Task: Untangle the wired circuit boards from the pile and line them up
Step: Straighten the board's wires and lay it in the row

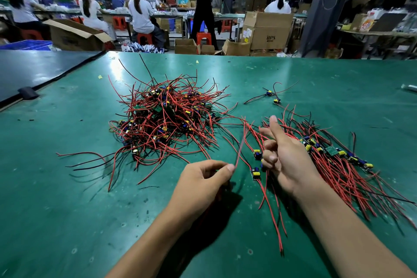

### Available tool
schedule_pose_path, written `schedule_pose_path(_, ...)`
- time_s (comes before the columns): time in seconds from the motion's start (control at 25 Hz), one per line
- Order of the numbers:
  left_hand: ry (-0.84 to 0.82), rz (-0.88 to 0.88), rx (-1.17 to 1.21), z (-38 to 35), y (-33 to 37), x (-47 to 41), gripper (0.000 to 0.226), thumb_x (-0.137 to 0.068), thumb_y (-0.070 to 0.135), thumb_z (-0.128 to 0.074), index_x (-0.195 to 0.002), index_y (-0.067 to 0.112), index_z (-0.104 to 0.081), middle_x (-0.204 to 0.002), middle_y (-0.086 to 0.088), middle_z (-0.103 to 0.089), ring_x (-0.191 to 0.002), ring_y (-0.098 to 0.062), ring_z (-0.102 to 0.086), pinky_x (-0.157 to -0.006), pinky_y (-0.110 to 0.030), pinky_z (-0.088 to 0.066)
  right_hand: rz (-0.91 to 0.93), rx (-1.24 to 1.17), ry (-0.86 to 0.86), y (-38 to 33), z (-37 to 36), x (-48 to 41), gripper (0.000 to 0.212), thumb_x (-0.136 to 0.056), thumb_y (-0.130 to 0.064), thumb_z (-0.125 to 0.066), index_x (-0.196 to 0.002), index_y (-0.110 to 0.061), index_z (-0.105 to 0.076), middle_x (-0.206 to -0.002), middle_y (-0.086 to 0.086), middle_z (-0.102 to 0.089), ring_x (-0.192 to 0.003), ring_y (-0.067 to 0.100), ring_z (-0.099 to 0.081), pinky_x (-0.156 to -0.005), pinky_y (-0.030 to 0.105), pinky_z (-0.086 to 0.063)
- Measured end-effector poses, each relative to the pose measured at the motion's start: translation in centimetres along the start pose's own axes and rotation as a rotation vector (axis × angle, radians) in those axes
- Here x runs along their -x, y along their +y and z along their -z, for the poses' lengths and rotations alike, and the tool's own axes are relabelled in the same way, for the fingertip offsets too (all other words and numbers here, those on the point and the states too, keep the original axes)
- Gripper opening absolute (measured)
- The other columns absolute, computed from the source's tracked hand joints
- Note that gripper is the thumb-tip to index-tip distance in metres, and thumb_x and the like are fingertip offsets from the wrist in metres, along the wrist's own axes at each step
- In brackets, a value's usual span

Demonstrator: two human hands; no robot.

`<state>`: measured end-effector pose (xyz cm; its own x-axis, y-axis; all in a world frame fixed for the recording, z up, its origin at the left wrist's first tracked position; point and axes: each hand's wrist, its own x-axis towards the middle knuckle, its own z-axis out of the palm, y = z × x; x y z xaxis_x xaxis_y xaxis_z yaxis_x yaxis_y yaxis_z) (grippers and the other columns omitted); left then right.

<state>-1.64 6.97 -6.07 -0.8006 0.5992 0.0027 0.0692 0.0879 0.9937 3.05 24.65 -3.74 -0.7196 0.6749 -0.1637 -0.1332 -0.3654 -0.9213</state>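
Observation:
A tangled pile of wired circuit boards (pixel 167 117), with red and black leads, lies mid-table on the green mat (pixel 67 187). To the right, a lined-up row of boards (pixel 331 151) has its wires fanned toward me. My left hand (pixel 203 183) hovers near the front and pinches a red wire (pixel 240 149) that rises blurred toward the pile. My right hand (pixel 284 156) is over the row's left end, index finger straight, other fingers curled next to two single boards (pixel 257 165). Whether those fingers hold anything is hidden.
Two loose wired boards (pixel 273 97) lie behind the row. A dark table (pixel 33 70) adjoins on the left, with a black bracket (pixel 28 93) at the seam. Beyond the far edge are cardboard boxes (pixel 266 29), stools and several people at other benches.

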Motion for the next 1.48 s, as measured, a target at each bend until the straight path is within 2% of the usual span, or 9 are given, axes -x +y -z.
schedule_pose_path(0.16, -0.117, 0.043, 0.016, -1.4, -0.3, -0.9, 0.03, -0.099, 0.014, -0.055, -0.128, 0.021, -0.055, -0.072, 0.013, -0.068, -0.057, -0.002, -0.053, -0.059, -0.018, -0.046, 0.37, 0.392, 0.014, 0.8, -1.0, 0.2, 0.012, -0.094, -0.028, -0.069, -0.096, -0.016, -0.07, -0.064, -0.008, -0.049, -0.046, 0.009, -0.041, -0.046, 0.022, -0.036)
schedule_pose_path(0.32, -0.267, -0.097, -0.093, -2.4, -1.2, -1.3, 0.041, -0.096, -0.006, -0.044, -0.13, 0.016, -0.054, -0.098, -0.012, -0.065, -0.087, -0.014, -0.054, -0.088, -0.036, -0.05, 0.623, 0.897, -0.06, 0.9, -5.6, -2.1, 0.009, -0.09, -0.026, -0.071, -0.088, -0.02, -0.077, -0.075, -0.007, -0.071, -0.069, 0.007, -0.061, -0.069, 0.018, -0.045)
schedule_pose_path(0.56, -0.182, -0.493, -0.719, -2.4, -1.9, -1.1, 0.048, -0.096, 0.015, -0.049, -0.144, 0.013, -0.043, -0.122, -0.013, -0.061, -0.107, -0.031, -0.049, -0.097, -0.031, -0.036, 0.508, 1.438, -0.019, 0.0, -9.7, -10.9, 0.027, -0.094, -0.014, -0.056, -0.114, -0.017, -0.074, -0.119, 0.014, -0.068, -0.11, 0.034, -0.061, -0.09, 0.034, -0.049)
schedule_pose_path(0.72, -0.157, -0.52, -0.939, -2.3, -2.5, -0.7, 0.061, -0.096, 0.022, -0.046, -0.152, 0.02, -0.023, -0.127, -0.01, -0.048, -0.11, -0.03, -0.038, -0.094, -0.042, -0.036, 0.459, 1.765, -0.207, 1.6, -9.6, -13.2, 0.062, -0.089, -0.003, -0.051, -0.145, -0.03, -0.051, -0.146, 0.008, -0.05, -0.134, 0.033, -0.041, -0.11, 0.048, -0.035)
schedule_pose_path(0.84, -0.118, -0.552, -1.003, -2.1, -2.4, -0.3, 0.07, -0.093, 0.022, -0.046, -0.153, 0.021, -0.011, -0.127, -0.006, -0.05, -0.109, -0.03, -0.038, -0.09, -0.043, -0.036, 0.485, 1.843, -0.335, 2.2, -10.0, -13.9, 0.056, -0.089, -0.006, -0.051, -0.14, -0.029, -0.055, -0.135, 0.009, -0.06, -0.133, 0.033, -0.039, -0.104, 0.047, -0.033)
schedule_pose_path(1.0, -0.079, -0.506, -0.756, -2.0, -2.5, -1.0, 0.061, -0.092, 0.014, -0.048, -0.149, 0.02, -0.028, -0.119, -0.004, -0.057, -0.108, -0.026, -0.043, -0.096, -0.041, -0.038, 0.672, 1.953, -0.2, 2.5, -9.8, -13.7, 0.022, -0.091, -0.017, -0.054, -0.109, -0.019, -0.067, -0.114, 0.01, -0.066, -0.115, 0.033, -0.051, -0.087, 0.04, -0.037)
schedule_pose_path(1.16, 0.047, -0.504, -0.572, -1.6, -2.4, -1.1, 0.05, -0.087, 0.002, -0.053, -0.135, 0.013, -0.051, -0.11, -0.004, -0.061, -0.105, -0.017, -0.052, -0.096, -0.017, -0.035, 0.738, 1.667, 0.043, 1.5, -9.2, -12.5, 0.027, -0.098, -0.024, -0.051, -0.12, -0.014, -0.064, -0.123, 0.012, -0.062, -0.117, 0.033, -0.052, -0.095, 0.04, -0.039)
schedule_pose_path(1.32, 0.237, -0.338, -0.339, -1.1, -1.7, -1.1, 0.028, -0.089, 0.005, -0.06, -0.113, 0.018, -0.067, -0.093, 0.003, -0.07, -0.085, -0.007, -0.062, -0.083, -0.021, -0.049, 0.874, 0.679, 0.346, -2.2, -9.9, -9.3, 0.026, -0.099, -0.01, -0.049, -0.122, -0.007, -0.063, -0.114, 0.012, -0.068, -0.104, 0.024, -0.06, -0.091, 0.032, -0.044)
schedule_pose_path(1.48, 0.274, -0.085, 0.208, 0.2, -0.3, -1.3, 0.016, -0.097, 0.006, -0.054, -0.105, 0.01, -0.067, -0.088, -0.007, -0.073, -0.075, -0.011, -0.066, -0.069, -0.026, -0.055, 0.446, 0.068, -0.055, -5.0, -9.9, -3.2, 0.018, -0.1, -0.015, -0.048, -0.097, -0.018, -0.066, -0.085, 0.001, -0.075, -0.068, 0.008, -0.063, -0.057, 0.023, -0.046)
